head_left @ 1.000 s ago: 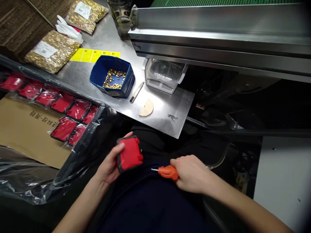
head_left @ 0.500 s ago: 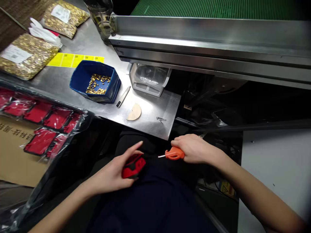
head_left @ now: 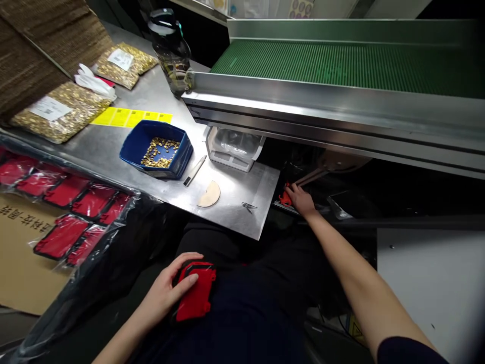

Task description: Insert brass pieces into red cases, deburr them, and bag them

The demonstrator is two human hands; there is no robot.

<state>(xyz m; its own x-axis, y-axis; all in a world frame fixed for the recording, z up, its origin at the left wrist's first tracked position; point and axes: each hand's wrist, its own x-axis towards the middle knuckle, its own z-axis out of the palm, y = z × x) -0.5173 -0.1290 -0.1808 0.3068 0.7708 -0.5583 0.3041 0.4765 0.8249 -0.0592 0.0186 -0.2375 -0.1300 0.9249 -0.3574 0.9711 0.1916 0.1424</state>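
My left hand (head_left: 170, 288) is closed round the edge of a red and black plastic case (head_left: 197, 293), thumb on its red face, just over my lap. Reaching forward, my right hand (head_left: 301, 200) is past the right edge of the metal table. Its fingers are on an orange-handled tool (head_left: 285, 197), low beneath the conveyor; the tool's thin metal tip is not visible now. On the table near its corner lie small metal tweezers or clippers (head_left: 249, 207), a cut wooden disc (head_left: 209, 194) and a utility knife (head_left: 195, 171).
A blue bin (head_left: 131, 156) holds small brass pieces. Behind it are yellow labels (head_left: 129, 118), bags of brass parts (head_left: 62, 111) and a bottle (head_left: 170, 50). The green conveyor (head_left: 326, 65) crosses the back. Wrapped red parts (head_left: 62, 235) lie in a carton at left.
My right hand has moved forward from above my lap to under the conveyor with the orange-handled tool. The case in my left hand has turned, its flat red face now upward.
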